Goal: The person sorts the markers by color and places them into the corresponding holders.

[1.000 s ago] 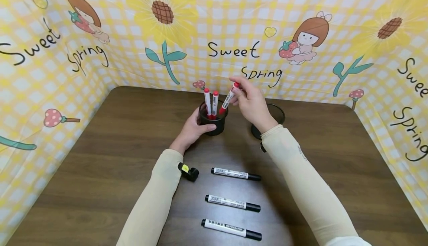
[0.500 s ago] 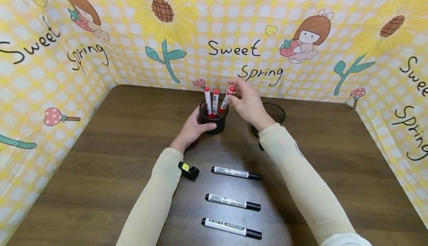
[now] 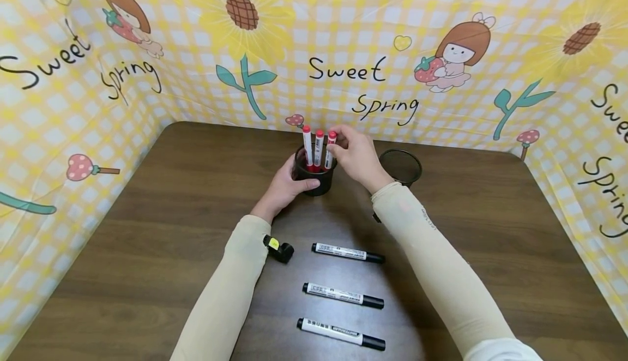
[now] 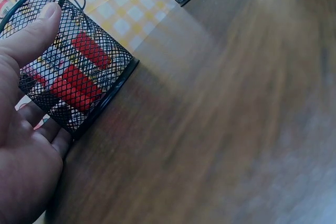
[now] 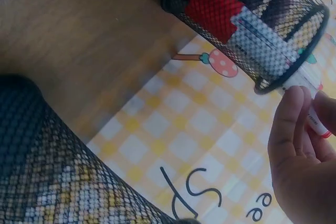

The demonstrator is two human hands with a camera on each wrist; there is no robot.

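The left hand (image 3: pixel 287 185) holds a black, cylindrical wire-mesh pen cup (image 3: pixel 324 185) upright at the far part of the dark brown wood-grain tabletop (image 3: pixel 196 197), its thumb across the near wall and its other fingers around the left side. The right hand (image 3: pixel 360 156) pinches the upper part of a slim white marker with red ends (image 3: pixel 329 159) between thumb and fingers; the marker's lower part is inside the cup, at the right side, and its red portion shows through the mesh in the right wrist view. Two matching red-ended white markers, a left one (image 3: pixel 308 148) and a middle one (image 3: pixel 318 149), stand in the same cup, their tops above the rim. A second black wire-mesh cup (image 5: pixel 68 166) stands to the right, beyond the right wrist and apart from the first. Nearer the person, three white markers with black ends lie in a column, roughly parallel and apart from one another: the far marker (image 3: pixel 340 251), the central marker (image 3: pixel 336 294) and the near marker (image 3: pixel 333 332), each with its longer black end to the right. Beige sleeves (image 3: pixel 230 295) cover both forearms, and a yellow-and-white checked cloth (image 3: pixel 343 17) with printed flowers and lettering hangs behind the tabletop.
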